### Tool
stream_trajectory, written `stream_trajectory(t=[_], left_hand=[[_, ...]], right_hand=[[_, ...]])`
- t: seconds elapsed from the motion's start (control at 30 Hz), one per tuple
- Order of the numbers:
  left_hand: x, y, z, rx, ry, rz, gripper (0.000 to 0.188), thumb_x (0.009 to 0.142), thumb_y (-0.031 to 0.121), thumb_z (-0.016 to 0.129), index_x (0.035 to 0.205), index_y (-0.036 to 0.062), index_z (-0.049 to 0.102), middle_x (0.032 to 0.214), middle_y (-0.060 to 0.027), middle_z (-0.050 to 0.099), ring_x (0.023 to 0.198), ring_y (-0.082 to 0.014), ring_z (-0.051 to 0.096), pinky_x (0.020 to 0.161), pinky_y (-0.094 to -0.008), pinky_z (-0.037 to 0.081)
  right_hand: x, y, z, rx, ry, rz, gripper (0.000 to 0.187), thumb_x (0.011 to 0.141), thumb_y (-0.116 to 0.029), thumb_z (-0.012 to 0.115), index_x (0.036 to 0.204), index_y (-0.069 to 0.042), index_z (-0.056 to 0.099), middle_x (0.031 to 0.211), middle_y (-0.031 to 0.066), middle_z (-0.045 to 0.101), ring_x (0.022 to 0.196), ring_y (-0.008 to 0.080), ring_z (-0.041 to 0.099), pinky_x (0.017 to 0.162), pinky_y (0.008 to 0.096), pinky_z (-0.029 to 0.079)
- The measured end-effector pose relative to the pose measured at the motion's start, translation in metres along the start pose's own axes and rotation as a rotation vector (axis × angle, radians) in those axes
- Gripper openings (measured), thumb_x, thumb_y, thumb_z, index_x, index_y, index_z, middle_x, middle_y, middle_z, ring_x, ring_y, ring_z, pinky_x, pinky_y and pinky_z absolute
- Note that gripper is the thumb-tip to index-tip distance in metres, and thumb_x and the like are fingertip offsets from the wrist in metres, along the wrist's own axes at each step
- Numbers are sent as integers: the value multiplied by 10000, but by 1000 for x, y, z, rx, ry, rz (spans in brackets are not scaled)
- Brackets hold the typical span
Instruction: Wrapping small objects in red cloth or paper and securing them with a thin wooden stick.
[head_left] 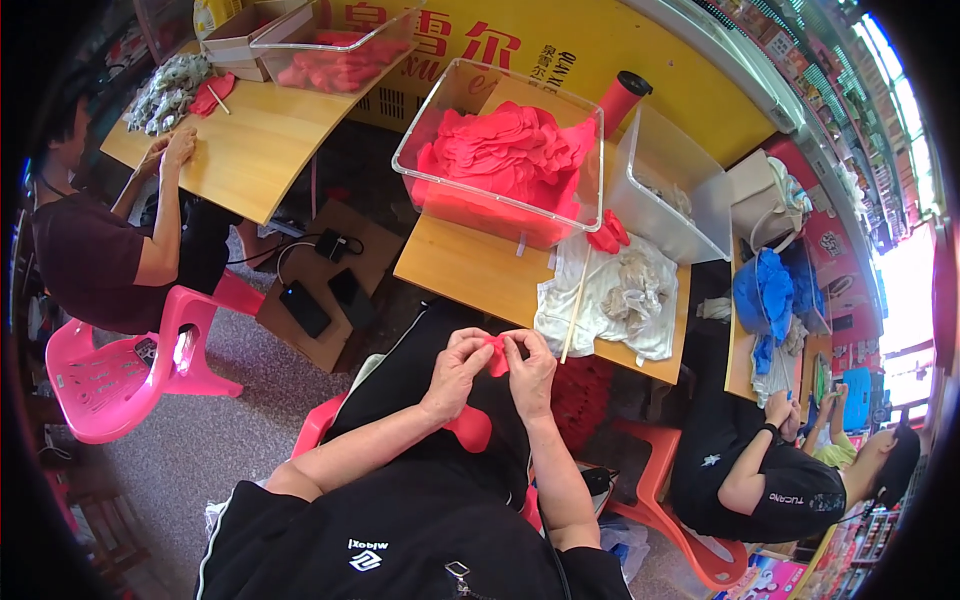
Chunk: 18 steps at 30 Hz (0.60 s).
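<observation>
Over my lap, my left hand (458,372) and my right hand (530,368) pinch a small piece of red fabric (496,356) between their fingertips. Both hands are closed, close together. Ahead of them on the wooden table (450,258) stands a clear plastic bin (597,215), heaped with flat red fabric pieces (510,150). Right of the bin lies a white cloth (552,310), bearing a thin wooden stick (577,300), a bunched greyish pile (640,287) and a small red piece (608,233) at its far edge.
A second clear bin (690,225) and a red cylinder (624,98) stand behind. At left, a person (100,225) on a pink chair (110,385) works at another table (255,150). Phones (305,308) lie on cardboard. Another person (770,480) sits at right near blue fabric (768,290).
</observation>
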<state>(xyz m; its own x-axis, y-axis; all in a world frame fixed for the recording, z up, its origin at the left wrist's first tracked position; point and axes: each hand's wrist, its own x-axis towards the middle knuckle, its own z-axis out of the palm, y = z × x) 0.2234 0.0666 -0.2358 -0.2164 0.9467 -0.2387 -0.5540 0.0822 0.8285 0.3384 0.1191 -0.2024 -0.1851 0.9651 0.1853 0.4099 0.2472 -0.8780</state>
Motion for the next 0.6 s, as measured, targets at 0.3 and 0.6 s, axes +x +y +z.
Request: stream_trajectory(t=[0.3, 0.6], left_hand=[[14, 3, -12, -86, -162, -216, 238, 949, 239, 546, 907, 46, 680, 1249, -22, 393, 1077, -91, 415, 913, -246, 373], [13, 19, -7, 206, -105, -33, 187, 870, 141, 649, 981, -5, 685, 1251, -70, 423, 1126, -147, 471, 917, -286, 439]], right_hand=[[-7, 26, 2, 263, -51, 181, 94, 882, -28, 619, 969, 9, 622, 840, -2, 606, 726, 51, 566, 665, 185, 461], [-6, -6, -9, 204, -87, 176, 131, 862, -73, 654, 955, 19, 672, 835, 61, 643, 705, 91, 613, 625, 228, 487]])
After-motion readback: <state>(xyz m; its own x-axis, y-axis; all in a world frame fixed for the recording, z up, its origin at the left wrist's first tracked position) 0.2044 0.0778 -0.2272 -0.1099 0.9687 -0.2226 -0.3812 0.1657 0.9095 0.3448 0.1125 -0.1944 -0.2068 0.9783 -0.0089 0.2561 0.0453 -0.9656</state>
